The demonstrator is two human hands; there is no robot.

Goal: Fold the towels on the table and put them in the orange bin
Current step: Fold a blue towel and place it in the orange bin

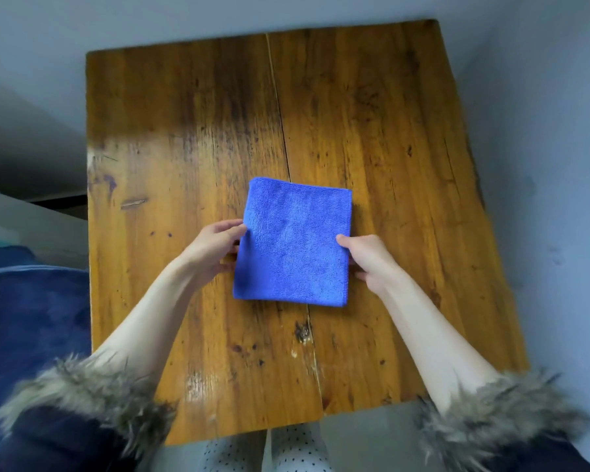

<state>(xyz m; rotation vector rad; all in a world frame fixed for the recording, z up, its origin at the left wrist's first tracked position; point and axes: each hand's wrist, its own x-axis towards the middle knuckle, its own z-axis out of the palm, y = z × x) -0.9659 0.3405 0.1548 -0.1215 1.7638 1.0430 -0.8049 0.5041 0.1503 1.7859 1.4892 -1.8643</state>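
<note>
A blue towel [293, 243], folded into a flat rectangle, lies near the middle of the wooden table [184, 131]. My left hand [212, 248] is at the towel's left edge, thumb on top and fingers tucked under the fabric. My right hand [367, 257] holds the right edge the same way, thumb on the upper face. No orange bin is in view.
The table's edges show on all sides, with grey floor around it. A dark blue cushion or seat [31, 318] lies at the left, beside the table's near-left corner. Fur-trimmed sleeves sit at the bottom corners of the view.
</note>
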